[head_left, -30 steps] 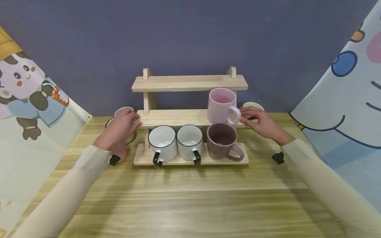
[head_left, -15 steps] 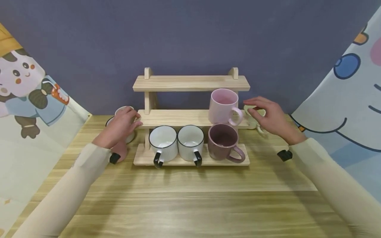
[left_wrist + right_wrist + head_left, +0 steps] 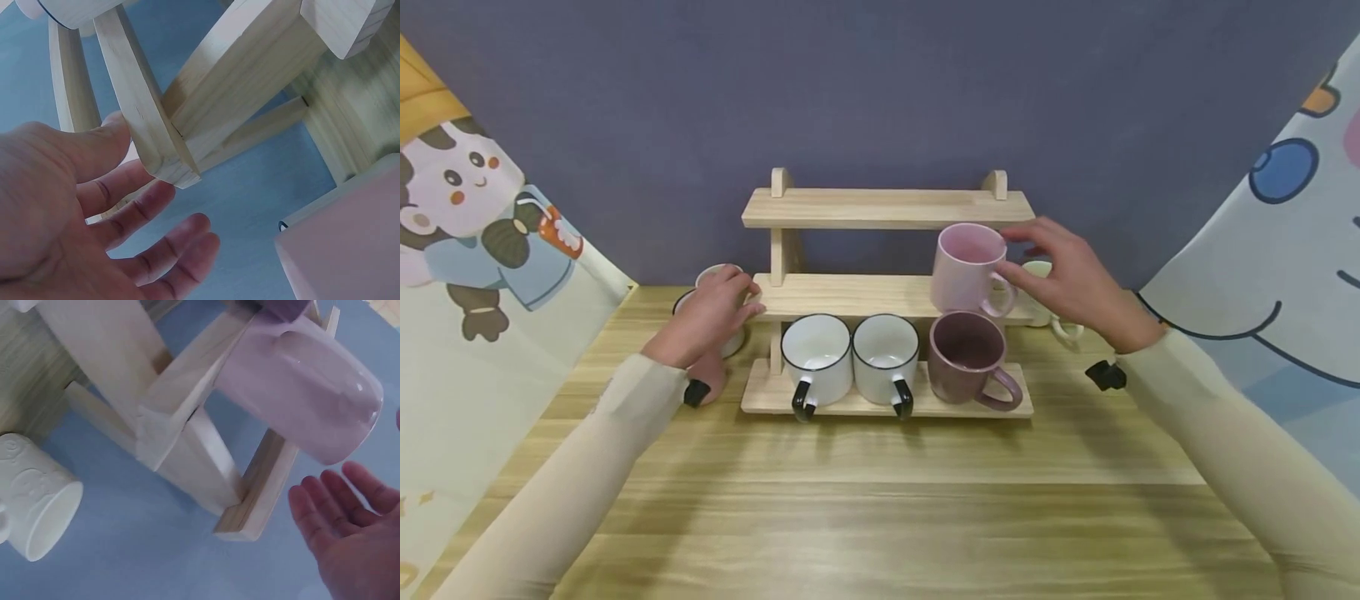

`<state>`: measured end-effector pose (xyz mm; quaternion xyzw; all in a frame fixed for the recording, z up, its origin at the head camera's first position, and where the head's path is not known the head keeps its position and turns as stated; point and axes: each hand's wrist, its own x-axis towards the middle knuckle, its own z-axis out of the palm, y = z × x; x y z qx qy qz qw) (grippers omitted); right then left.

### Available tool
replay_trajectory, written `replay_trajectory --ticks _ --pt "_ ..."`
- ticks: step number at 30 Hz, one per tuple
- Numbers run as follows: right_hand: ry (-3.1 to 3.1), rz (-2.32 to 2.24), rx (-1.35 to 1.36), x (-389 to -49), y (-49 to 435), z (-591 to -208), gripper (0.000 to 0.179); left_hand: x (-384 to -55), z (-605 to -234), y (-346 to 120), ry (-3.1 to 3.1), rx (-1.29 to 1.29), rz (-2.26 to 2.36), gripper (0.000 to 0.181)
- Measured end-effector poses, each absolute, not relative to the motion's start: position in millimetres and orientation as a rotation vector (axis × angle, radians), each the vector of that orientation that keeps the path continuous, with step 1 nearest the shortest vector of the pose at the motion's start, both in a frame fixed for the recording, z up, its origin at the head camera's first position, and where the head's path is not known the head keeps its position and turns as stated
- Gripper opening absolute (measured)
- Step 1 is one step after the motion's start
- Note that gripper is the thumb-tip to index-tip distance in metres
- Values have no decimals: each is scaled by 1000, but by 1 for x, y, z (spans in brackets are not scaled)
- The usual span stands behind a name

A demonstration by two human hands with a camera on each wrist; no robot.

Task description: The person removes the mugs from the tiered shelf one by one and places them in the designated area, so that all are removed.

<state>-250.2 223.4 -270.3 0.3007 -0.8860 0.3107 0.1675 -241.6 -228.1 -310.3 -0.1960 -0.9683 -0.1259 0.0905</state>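
A three-tier wooden rack (image 3: 842, 293) stands in the middle of the head view. At its left end my left hand (image 3: 709, 310) grips the middle shelf (image 3: 140, 103), thumb on one face and index finger on the other in the left wrist view. On that shelf's right end sits a light pink mug (image 3: 967, 265), handle to the right. My right hand (image 3: 1071, 277) is beside this mug, thumb and fingers spread, fingertips right at its rim in the head view. Seen from the right wrist, the fingers (image 3: 340, 494) extend towards the pink mug's mouth, holding nothing.
On the bottom shelf are two white black-rimmed mugs (image 3: 886, 354) and a mauve mug (image 3: 966, 358). A cream mug (image 3: 37, 497) stands right of the rack. Left of it, a pink mug (image 3: 707, 377) and white ones are partly hidden by my left arm.
My right hand moves out to the right from the pink mug's handle, then comes back in, higher, to its rim. The left hand keeps its grip on the shelf end.
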Motion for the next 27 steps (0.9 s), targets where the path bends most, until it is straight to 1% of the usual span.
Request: replay_trajectory --ticks 10,14,27 --pt "-2676 789 772 -258 200 -256 73 -241 -309 -228 -2901 -551 -373 28" --pt "-2702 751 753 -262 193 -252 80 -240 -308 -227 -2875 -570 -376 27" --pt "-2695 700 717 -271 183 -252 64 -241 -307 -227 -2895 -540 -366 26"
